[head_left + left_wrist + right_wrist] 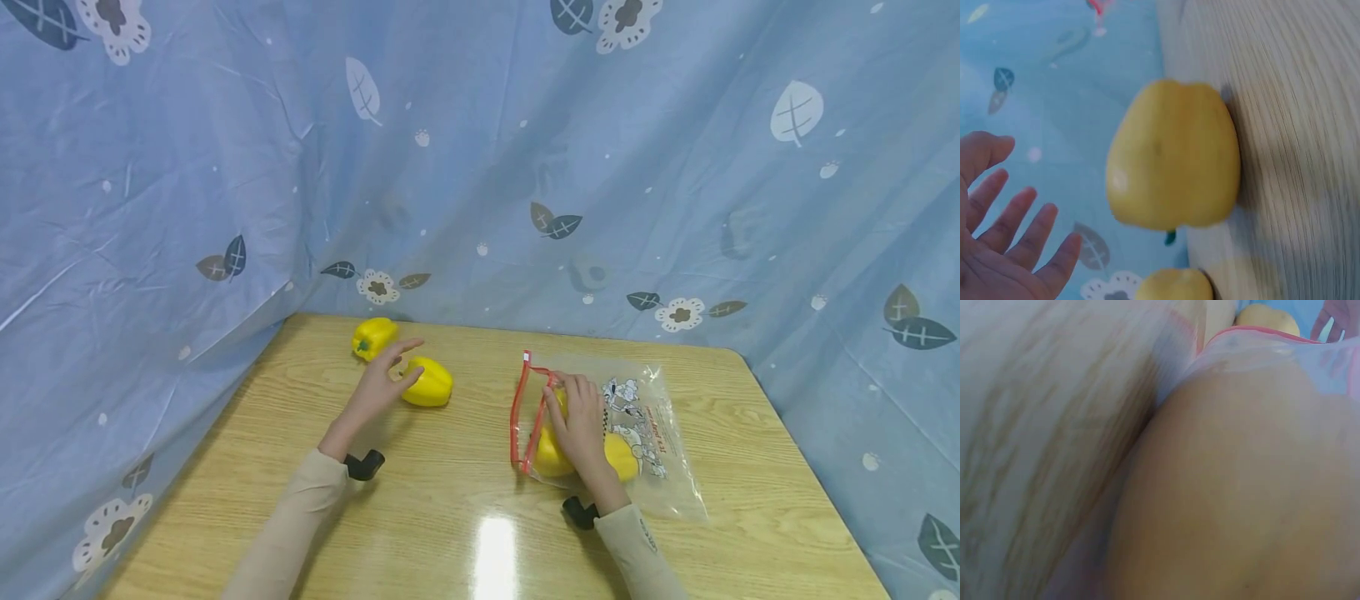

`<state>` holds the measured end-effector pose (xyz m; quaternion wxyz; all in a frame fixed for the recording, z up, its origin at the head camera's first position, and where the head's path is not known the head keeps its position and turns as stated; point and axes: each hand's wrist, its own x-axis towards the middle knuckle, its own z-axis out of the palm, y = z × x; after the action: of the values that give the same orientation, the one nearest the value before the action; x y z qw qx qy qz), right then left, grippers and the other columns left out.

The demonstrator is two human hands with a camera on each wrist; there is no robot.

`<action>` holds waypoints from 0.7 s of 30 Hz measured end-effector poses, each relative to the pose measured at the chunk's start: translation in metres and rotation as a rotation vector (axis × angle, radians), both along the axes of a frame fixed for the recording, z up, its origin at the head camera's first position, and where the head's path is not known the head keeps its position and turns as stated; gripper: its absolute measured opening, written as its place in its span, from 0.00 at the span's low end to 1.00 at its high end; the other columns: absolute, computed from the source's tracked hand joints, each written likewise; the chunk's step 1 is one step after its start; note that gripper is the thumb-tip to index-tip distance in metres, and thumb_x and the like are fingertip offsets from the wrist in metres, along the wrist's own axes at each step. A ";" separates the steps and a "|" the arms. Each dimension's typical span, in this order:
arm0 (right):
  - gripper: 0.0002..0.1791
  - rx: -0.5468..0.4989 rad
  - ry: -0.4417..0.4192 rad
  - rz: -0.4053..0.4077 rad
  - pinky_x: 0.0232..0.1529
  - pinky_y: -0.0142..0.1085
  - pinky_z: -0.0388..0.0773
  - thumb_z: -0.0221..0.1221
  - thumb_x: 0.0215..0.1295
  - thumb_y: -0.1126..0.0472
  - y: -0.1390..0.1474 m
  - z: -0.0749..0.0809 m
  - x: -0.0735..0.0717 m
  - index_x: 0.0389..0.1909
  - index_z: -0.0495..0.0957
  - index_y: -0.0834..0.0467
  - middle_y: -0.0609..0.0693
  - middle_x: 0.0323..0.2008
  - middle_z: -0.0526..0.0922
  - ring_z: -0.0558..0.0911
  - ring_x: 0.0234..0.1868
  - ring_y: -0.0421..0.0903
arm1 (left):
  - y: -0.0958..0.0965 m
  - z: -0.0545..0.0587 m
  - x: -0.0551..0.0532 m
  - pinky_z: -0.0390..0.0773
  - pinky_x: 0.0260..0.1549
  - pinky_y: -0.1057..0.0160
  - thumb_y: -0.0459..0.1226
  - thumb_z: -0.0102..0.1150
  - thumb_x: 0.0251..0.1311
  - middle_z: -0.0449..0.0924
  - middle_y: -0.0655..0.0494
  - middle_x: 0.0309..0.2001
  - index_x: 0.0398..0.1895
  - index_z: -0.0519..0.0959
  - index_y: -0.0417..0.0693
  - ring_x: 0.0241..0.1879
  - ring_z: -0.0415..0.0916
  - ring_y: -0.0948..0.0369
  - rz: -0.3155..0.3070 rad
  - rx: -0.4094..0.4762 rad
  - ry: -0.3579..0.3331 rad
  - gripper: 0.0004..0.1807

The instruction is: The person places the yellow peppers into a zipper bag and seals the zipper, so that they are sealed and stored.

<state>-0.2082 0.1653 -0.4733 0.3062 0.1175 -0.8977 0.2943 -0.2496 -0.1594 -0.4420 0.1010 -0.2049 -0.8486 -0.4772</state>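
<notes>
A yellow bell pepper (429, 382) lies on the table beside my left hand (380, 382). The fingers of that hand are spread, with a gap to the pepper in the left wrist view. Farther back sits a second yellow bell pepper (377, 336) with a green stem. A clear zip bag (675, 479) with a red-edged mouth facing left holds yellow peppers (621, 455). Over the bag near its mouth rests my right hand (581, 423), thumb apart from the fingers. Whether it pinches the film is hidden. A bagged pepper (1229, 487) fills much of the right wrist view.
The wooden table (450, 483) ends at a blue patterned curtain (480, 167) at the back and sides. Black mounts (365, 465) are worn at both wrists. Printed figures (630, 408) mark the bag's upper film.
</notes>
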 end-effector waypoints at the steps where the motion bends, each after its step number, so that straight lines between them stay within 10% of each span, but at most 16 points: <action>1: 0.17 0.000 -0.002 0.001 0.42 0.44 0.63 0.54 0.66 0.56 0.000 0.000 0.000 0.51 0.73 0.61 0.56 0.40 0.74 0.69 0.40 0.52 | -0.002 -0.001 -0.002 0.65 0.61 0.46 0.36 0.58 0.61 0.68 0.47 0.62 0.62 0.68 0.46 0.63 0.61 0.49 0.012 -0.002 0.003 0.25; 13: 0.17 0.005 -0.020 0.005 0.42 0.43 0.62 0.53 0.67 0.56 0.000 0.001 0.001 0.52 0.72 0.60 0.56 0.40 0.73 0.69 0.40 0.52 | -0.032 -0.012 -0.032 0.61 0.63 0.48 0.33 0.58 0.60 0.68 0.44 0.60 0.59 0.69 0.41 0.62 0.61 0.48 0.177 -0.064 0.094 0.23; 21: 0.17 0.004 -0.011 0.011 0.42 0.43 0.62 0.54 0.66 0.56 0.000 -0.001 0.000 0.52 0.72 0.60 0.56 0.40 0.73 0.69 0.39 0.52 | -0.049 -0.019 -0.048 0.57 0.64 0.43 0.33 0.58 0.59 0.62 0.41 0.64 0.61 0.67 0.43 0.65 0.56 0.44 0.221 -0.130 0.035 0.26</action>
<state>-0.2083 0.1656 -0.4742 0.2994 0.1217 -0.8993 0.2947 -0.2978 -0.2080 -0.4612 0.1543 -0.1248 -0.8933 -0.4034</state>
